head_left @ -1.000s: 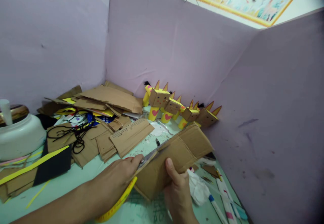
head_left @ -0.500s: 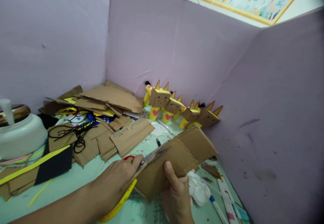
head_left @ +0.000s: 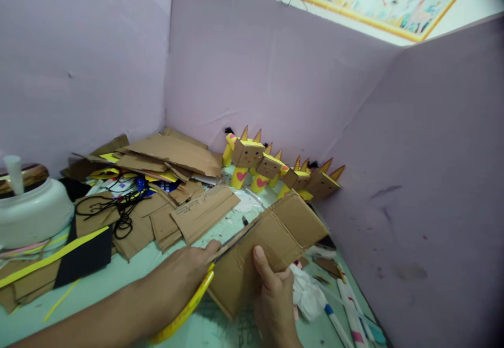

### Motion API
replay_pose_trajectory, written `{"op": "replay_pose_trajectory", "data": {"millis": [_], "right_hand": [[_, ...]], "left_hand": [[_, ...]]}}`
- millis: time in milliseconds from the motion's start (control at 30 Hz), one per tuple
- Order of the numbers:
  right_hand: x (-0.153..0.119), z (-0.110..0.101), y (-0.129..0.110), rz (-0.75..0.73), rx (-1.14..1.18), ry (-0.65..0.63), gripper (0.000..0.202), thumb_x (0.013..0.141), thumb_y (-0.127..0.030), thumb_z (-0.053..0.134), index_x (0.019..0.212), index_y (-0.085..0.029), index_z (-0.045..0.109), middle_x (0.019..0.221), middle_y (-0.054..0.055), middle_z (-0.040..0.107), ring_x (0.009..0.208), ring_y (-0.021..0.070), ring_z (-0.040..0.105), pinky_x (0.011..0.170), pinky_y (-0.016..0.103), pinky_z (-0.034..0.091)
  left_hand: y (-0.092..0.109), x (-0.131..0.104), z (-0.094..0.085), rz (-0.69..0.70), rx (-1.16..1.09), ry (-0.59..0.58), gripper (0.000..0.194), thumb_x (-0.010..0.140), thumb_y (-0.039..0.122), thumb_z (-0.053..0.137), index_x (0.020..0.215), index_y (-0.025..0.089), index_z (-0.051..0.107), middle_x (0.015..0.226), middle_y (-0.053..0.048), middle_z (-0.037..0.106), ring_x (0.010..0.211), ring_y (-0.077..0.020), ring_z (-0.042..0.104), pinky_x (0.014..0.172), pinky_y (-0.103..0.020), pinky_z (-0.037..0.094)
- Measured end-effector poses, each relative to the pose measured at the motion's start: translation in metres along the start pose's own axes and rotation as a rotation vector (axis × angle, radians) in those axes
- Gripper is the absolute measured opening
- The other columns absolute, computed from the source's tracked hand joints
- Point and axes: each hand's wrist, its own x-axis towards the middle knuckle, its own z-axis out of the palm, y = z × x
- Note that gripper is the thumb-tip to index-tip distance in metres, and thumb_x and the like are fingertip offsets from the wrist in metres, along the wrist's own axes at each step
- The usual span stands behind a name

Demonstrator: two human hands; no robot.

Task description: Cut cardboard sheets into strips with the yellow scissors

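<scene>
My left hand (head_left: 187,269) is closed around scissors (head_left: 232,243), whose blades lie along the upper left edge of a folded brown cardboard piece (head_left: 283,222). The scissors' handles are mostly hidden by the hand. Below this hand curves a yellow band (head_left: 187,311) with small marks; whether it belongs to the scissors I cannot tell. My right hand (head_left: 275,295) grips the cardboard from below, thumb on its near face and fingers hidden behind. The cardboard is held tilted above the table, with a crease across its right part.
Several yellow and cardboard horned figures (head_left: 248,154) stand against the back wall. Cardboard scraps (head_left: 169,151) and black cord (head_left: 124,217) are heaped at left, beside a white pot (head_left: 35,211). Crumpled white tissue (head_left: 309,290) and markers (head_left: 348,306) lie at right on the green table (head_left: 129,280).
The scissor blades, spread across the cardboard before, have come together along its edge. The cardboard has shifted slightly left in my right hand.
</scene>
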Motion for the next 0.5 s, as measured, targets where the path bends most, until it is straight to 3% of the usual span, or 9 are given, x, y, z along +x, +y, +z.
{"op": "replay_pose_trajectory", "data": {"millis": [100,167,233,333,400,500], "right_hand": [[0.003,-0.003,-0.003,-0.012,-0.084,0.059,0.058,0.054,-0.045,0.076,0.097,-0.007,0.064,0.095,0.016,0.071,0.088,0.0302,0.065,0.078,0.041,0.052],[0.004,-0.004,-0.001,-0.048,-0.067,0.067,0.06,0.054,-0.043,0.078,0.1,-0.008,0.063,0.096,0.015,0.071,0.089,0.0293,0.065,0.078,0.04,0.052],[0.003,-0.005,0.004,-0.059,-0.002,0.014,0.061,0.057,-0.04,0.077,0.108,-0.01,0.061,0.099,0.013,0.071,0.092,0.0276,0.064,0.08,0.038,0.052],[0.001,-0.005,0.013,-0.033,0.1,-0.06,0.064,0.064,-0.04,0.073,0.119,-0.015,0.054,0.104,0.01,0.07,0.096,0.026,0.063,0.081,0.037,0.051],[0.002,-0.004,0.018,-0.034,0.116,-0.06,0.068,0.065,-0.04,0.072,0.124,-0.017,0.049,0.109,0.01,0.067,0.098,0.0253,0.063,0.084,0.038,0.05],[0.003,-0.003,0.02,-0.028,0.089,-0.055,0.074,0.064,-0.042,0.073,0.127,-0.015,0.045,0.113,0.012,0.065,0.099,0.0254,0.062,0.087,0.039,0.048]], "left_hand": [[0.013,-0.003,-0.024,0.049,-0.024,-0.046,0.03,0.081,0.016,0.034,0.101,0.023,0.056,0.11,-0.003,0.064,0.1,-0.0195,0.059,0.087,-0.029,0.045],[0.017,-0.003,-0.028,0.028,-0.005,-0.078,0.029,0.083,0.016,0.034,0.098,0.024,0.057,0.113,-0.002,0.063,0.108,-0.0198,0.056,0.09,-0.03,0.044],[0.017,-0.001,-0.018,-0.024,0.06,-0.075,0.031,0.083,0.02,0.039,0.108,0.022,0.055,0.122,-0.006,0.059,0.117,-0.0227,0.05,0.094,-0.032,0.041],[0.012,0.008,0.006,-0.124,0.129,-0.035,0.05,0.082,0.02,0.041,0.132,0.016,0.037,0.129,-0.013,0.053,0.121,-0.0247,0.045,0.1,-0.037,0.036],[0.009,0.014,0.016,-0.161,0.131,0.022,0.053,0.081,0.018,0.041,0.134,0.018,0.033,0.126,-0.012,0.056,0.118,-0.0242,0.049,0.098,-0.037,0.038],[0.011,0.019,0.016,-0.172,0.168,0.084,0.04,0.082,0.017,0.039,0.122,0.02,0.046,0.11,-0.009,0.064,0.107,-0.0252,0.056,0.089,-0.036,0.043]]}}
